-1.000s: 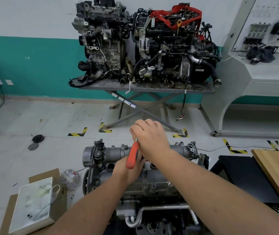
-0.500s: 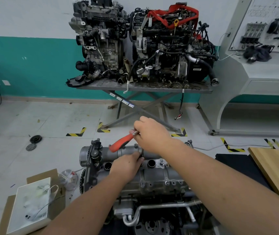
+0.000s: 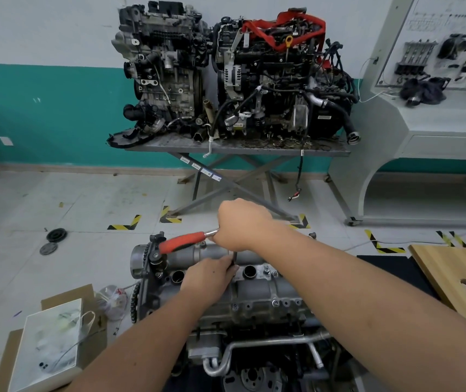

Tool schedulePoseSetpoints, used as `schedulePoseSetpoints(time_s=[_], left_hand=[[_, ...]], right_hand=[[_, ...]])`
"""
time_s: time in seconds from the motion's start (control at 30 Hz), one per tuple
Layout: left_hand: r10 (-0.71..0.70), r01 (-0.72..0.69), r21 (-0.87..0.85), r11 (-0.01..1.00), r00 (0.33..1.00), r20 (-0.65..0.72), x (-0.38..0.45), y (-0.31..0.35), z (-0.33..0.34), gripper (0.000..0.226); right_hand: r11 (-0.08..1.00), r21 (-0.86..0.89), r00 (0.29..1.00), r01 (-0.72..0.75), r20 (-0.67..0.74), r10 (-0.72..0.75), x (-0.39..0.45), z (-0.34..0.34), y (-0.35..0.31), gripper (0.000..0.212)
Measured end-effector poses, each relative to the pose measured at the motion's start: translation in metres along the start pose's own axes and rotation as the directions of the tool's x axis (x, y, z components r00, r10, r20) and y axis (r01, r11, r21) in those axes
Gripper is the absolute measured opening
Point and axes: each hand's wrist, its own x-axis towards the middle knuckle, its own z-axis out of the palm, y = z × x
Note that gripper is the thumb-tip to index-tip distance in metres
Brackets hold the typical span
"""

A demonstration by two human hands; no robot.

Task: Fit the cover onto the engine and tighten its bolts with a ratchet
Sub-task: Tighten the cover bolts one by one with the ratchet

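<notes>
Nearest the viewer: engine [image 3: 254,304] on the floor, its front pulley and a bent metal coolant pipe [image 3: 257,345] at the lower edge. On top sits the grey cast cover [image 3: 257,287], with open round plug wells and bolt heads along its near flange. Left hand [image 3: 212,278] rests on the cover, fingers curled round a dark vertical extension bar [image 3: 234,257] at its lower end. Right hand [image 3: 241,226], above the cover's far side, is closed in a fist over the head end of a ratchet [image 3: 185,241]; the red handle points left and slightly down, ending just above the timing end of the engine. Whether a socket sits on a bolt cannot be told. Left foreground: white box [image 3: 49,343] with a clear bag, lying on flattened cardboard [image 3: 65,295]. Right: wooden board [image 3: 458,275] with a round hole, on a dark mat. Middle distance: tiled floor with yellow-black corner markings and two dark pulleys [image 3: 53,240]. Far: two complete engines on a scissor-leg steel table [image 3: 234,147], one wrapped in a red strap [image 3: 282,26]; white labels on the table leg are too small to read. Far right: grey training console [image 3: 438,120] with a printed panel, illegible
</notes>
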Motion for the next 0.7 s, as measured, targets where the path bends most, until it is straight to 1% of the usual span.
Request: schedulePoseSetpoints(time_s=[0.13,0.2,0.23,0.3,0.37,0.43,0.5,0.57,0.7], left_hand=[[0.010,-0.010,-0.015,1.000,1.000,0.001,0.000,-0.002,0.001,0.033],[0.005,-0.006,-0.015,1.000,1.000,-0.005,0.000,-0.003,0.002,0.033],[0.006,-0.006,-0.013,1.000,1.000,-0.006,0.000,-0.003,0.002,0.033],[0.007,-0.007,-0.015,1.000,1.000,-0.002,0.001,-0.002,0.002,0.033],[0.003,-0.002,-0.025,1.000,1.000,0.006,0.000,-0.002,0.002,0.032],[-0.004,0.004,-0.027,1.000,1.000,0.011,0.001,-0.002,0.001,0.032],[-0.013,0.013,-0.023,1.000,1.000,0.025,0.002,-0.001,0.001,0.032],[-0.018,0.019,-0.026,0.999,0.999,0.036,0.003,-0.001,0.001,0.032],[-0.019,0.019,-0.030,0.999,0.999,0.027,0.003,-0.001,0.003,0.031]], right_hand=[[0.980,0.092,0.981,-0.177,-0.065,0.183,0.005,0.004,-0.006,0.022],[0.966,0.131,0.970,-0.222,-0.076,0.233,0.007,0.005,-0.006,0.023],[0.966,0.133,0.969,-0.221,-0.082,0.233,0.007,0.005,-0.005,0.023],[0.985,0.093,0.984,-0.145,-0.090,0.153,0.008,0.007,-0.003,0.020],[1.000,0.000,0.995,0.010,-0.095,-0.010,0.008,0.010,0.001,0.019],[0.977,-0.101,0.978,0.187,-0.074,-0.195,0.007,0.011,0.007,0.027],[0.942,-0.122,0.946,0.313,-0.050,-0.321,0.006,0.014,0.013,0.031],[0.935,-0.078,0.935,0.346,-0.059,-0.351,0.005,0.016,0.017,0.032],[0.945,0.000,0.938,0.327,-0.121,-0.325,0.002,0.021,0.015,0.029]])
